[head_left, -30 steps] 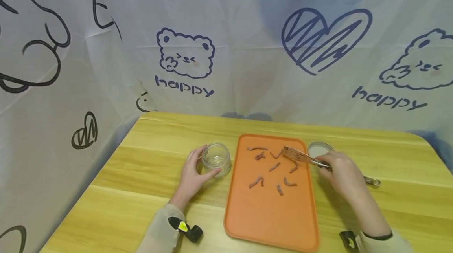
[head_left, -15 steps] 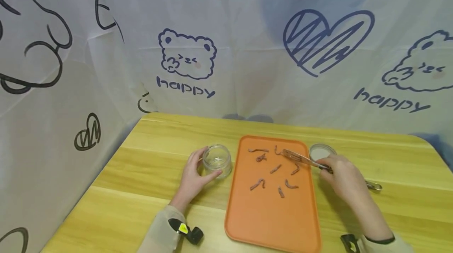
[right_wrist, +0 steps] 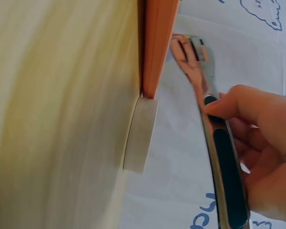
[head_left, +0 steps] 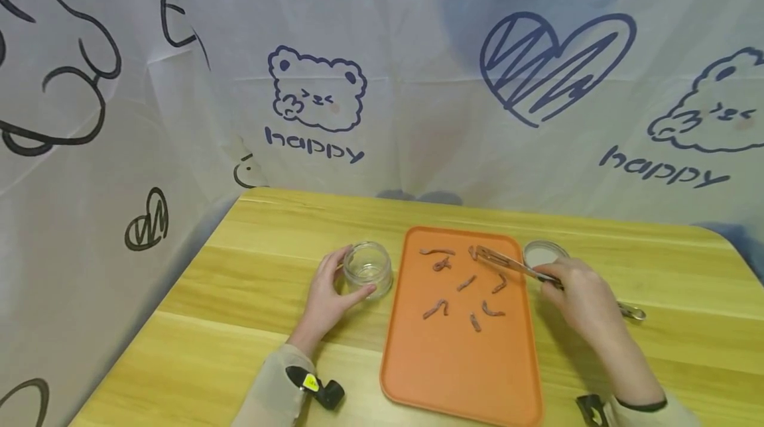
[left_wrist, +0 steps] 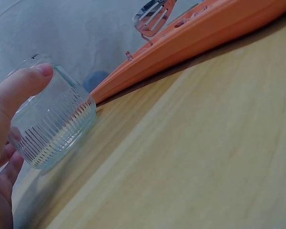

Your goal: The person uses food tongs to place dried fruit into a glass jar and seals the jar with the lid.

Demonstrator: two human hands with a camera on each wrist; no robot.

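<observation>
My left hand [head_left: 325, 298] holds a clear glass jar [head_left: 368, 269] standing on the table, thumb on its near side and fingers round the left. Ribbed lower walls of the jar show in the left wrist view. My right hand [head_left: 581, 294] grips metal tongs [right_wrist: 223, 167] with dark handle inserts and slotted heads. The tongs' tips are over the far part of an orange tray [head_left: 459, 374], right at a thin brown worm-like strip [head_left: 473, 252]. In the left wrist view that strip hangs below the slotted head [left_wrist: 152, 19]. Several similar strips [head_left: 438, 308] lie scattered on the tray.
A round pale lid [head_left: 543, 254] lies on the wooden table [head_left: 239, 268] just right of the tray, close to my right hand. A white cloth [head_left: 418, 135] with drawings hangs behind the table and along its left side.
The tongs' arms have come closer together at the far strip, which has shifted from lying bent beside the tips to sitting bunched right at them. My left hand keeps its hold on the jar.
</observation>
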